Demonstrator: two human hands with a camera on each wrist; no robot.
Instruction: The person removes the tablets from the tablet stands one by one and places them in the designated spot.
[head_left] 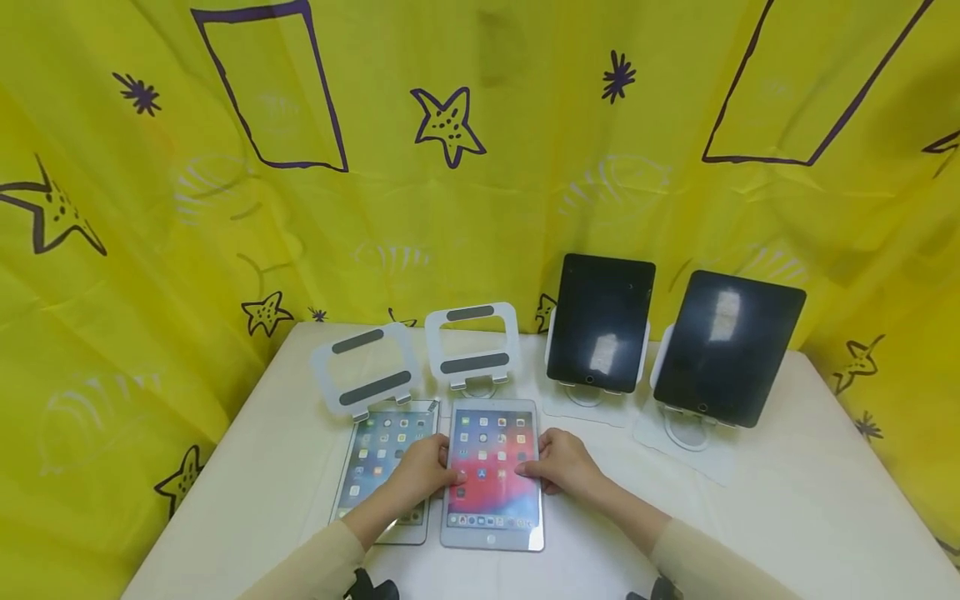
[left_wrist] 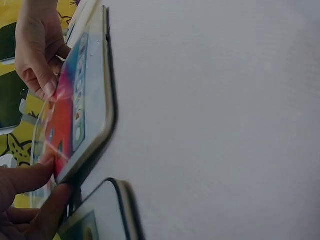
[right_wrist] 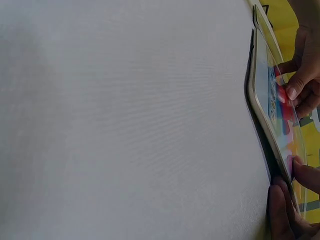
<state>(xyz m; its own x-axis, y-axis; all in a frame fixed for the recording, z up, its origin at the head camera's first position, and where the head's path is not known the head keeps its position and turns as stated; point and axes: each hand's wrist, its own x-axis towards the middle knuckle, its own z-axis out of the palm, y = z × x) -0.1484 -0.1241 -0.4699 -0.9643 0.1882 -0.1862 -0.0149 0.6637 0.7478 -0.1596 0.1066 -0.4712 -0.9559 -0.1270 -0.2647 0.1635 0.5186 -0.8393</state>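
Cream fabric sleeves (head_left: 315, 562) at 8 and 4 o'clock of white-framed rectangular glass tablet (head_left: 491, 467); gripping opposite edges, left hand (head_left: 422, 467), right hand (head_left: 567, 463), presumably for balance. Similar flat glass tablet (head_left: 372, 454) at 9 o'clock.

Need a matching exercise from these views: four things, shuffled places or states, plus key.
Things:
1. left hand
2. right hand
3. rightmost tablet
4. red-and-blue-screened tablet

Places or states:
A. propped up, screen dark
B. gripping a tablet's right edge
C. held between both hands
D. gripping a tablet's left edge

Pairs: 1-D; 2-B; 3-A; 4-C
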